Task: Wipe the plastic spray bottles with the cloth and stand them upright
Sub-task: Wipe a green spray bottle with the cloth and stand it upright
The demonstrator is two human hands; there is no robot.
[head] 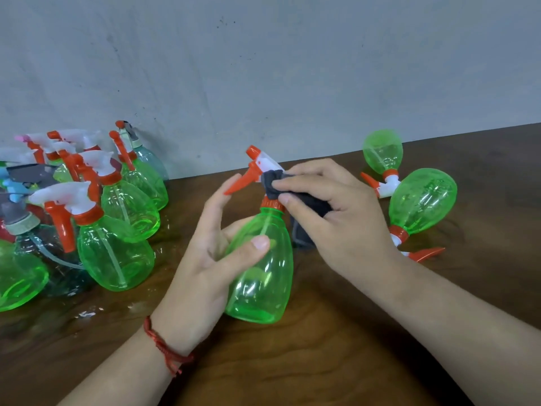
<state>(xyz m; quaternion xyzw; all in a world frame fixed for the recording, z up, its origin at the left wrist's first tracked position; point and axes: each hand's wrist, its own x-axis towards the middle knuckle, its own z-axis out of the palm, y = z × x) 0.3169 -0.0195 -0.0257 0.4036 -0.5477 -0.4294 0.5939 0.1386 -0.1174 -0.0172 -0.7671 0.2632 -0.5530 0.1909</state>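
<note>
A left hand [209,259] wraps thumb and fingers round an upright green spray bottle [263,285] at table [322,370] centre; the right hand [339,221] pinches a dark cloth [273,184] against its head; standing bottles [117,247] at 9 o'clock, lying bottles [421,200] at 3 o'clock

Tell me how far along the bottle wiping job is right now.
Likely done: the upright bottles clustered at the left by the wall. In hand: the left hand holds a green bottle while the right hand presses the dark cloth against its spray head. Left: the near lying bottle and the far lying bottle on the right await wiping and standing up.
</note>
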